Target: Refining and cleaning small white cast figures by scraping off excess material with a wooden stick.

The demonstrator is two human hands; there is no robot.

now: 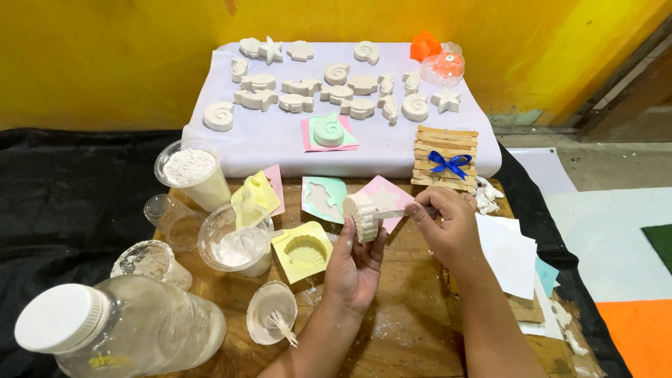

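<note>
Left hand (pixel 355 262) upright, fingers curled in a grip; right hand (pixel 448 224) pinched alongside.

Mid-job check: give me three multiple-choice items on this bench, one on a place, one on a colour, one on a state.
1. Where is the yellow shell mould?
A. on the wooden board, left of the left hand
B. on the white cloth
C. inside the big jar

2. What colour is the bow on the stick bundle?
A. red
B. blue
C. green

3. How is the shell cast held?
A. lying flat on the board
B. upright in the left hand
C. dipped in a cup

Answers: 1 A, it lies beside the wrist on bare wood; 2 B, the ribbon is clearly blue; 3 B, fingers grip it while the right hand puts a thin tool to it.
</note>
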